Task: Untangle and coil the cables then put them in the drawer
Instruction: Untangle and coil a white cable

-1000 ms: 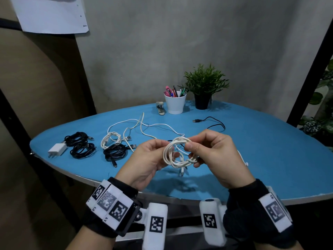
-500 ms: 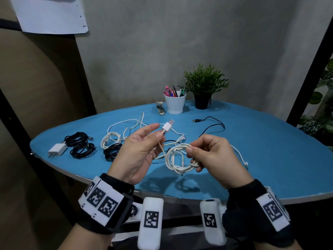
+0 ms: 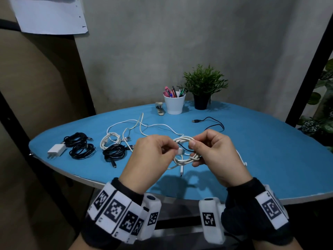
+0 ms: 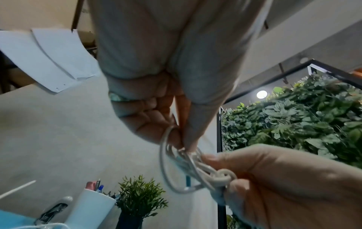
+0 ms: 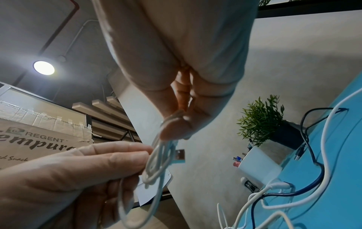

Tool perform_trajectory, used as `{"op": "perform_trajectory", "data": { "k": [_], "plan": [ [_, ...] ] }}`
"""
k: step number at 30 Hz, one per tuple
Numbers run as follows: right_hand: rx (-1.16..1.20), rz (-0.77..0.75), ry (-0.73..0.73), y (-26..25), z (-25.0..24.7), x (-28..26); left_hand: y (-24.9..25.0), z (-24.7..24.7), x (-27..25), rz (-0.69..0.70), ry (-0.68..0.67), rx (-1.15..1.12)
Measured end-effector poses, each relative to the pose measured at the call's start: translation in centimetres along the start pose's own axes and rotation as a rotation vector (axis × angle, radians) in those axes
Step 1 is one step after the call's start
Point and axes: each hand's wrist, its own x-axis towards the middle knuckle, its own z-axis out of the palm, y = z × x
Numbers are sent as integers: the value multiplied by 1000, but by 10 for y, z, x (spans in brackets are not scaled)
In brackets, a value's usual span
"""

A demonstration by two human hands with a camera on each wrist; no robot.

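A white cable coil (image 3: 186,159) hangs between both hands above the front of the blue table (image 3: 261,159). My right hand (image 3: 195,153) grips the coil's right side, thumb on top. My left hand (image 3: 173,150) pinches the cable's white plug end (image 3: 180,151) at the middle of the coil. The other plug (image 3: 181,171) dangles below. In the left wrist view the coil (image 4: 170,175) sits between the left fingers (image 4: 176,139) and the right hand (image 4: 274,178). In the right wrist view the right fingers (image 5: 176,128) hold the coil (image 5: 158,159). No drawer is in view.
Left on the table lie a white charger (image 3: 56,150), coiled black cables (image 3: 79,147), a black coil (image 3: 113,153) and a small white coil (image 3: 110,141). A loose white cable (image 3: 129,123) and a loose black cable (image 3: 212,123) trail behind. Stapler (image 3: 159,108), pen cup (image 3: 174,103) and plant (image 3: 203,87) stand at the back.
Half a second ago my left hand held the plug end raised above the coil. It has brought the plug down to the coil's middle. The right hand kept its hold.
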Motion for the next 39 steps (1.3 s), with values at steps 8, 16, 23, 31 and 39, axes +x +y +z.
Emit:
{"op": "perform_trajectory", "data": {
  "k": [8,16,23,31,39],
  "plan": [
    [-1,-35,-62,-4,-1,0,-6,12,1,60,131,137],
    [53,-66,-129,-1,3,-3,-4,11,4,-279,-251,-490],
    [47,-75,-131,-3,-1,-3,-12,0,7,-411,-442,-1022],
    [47,-61,-207,-2,3,-6,-14,1,12,-499,-197,-1007],
    [-6,-35,-237,-3,3,-6,-18,1,24,-376,85,-1022]
  ]
}}
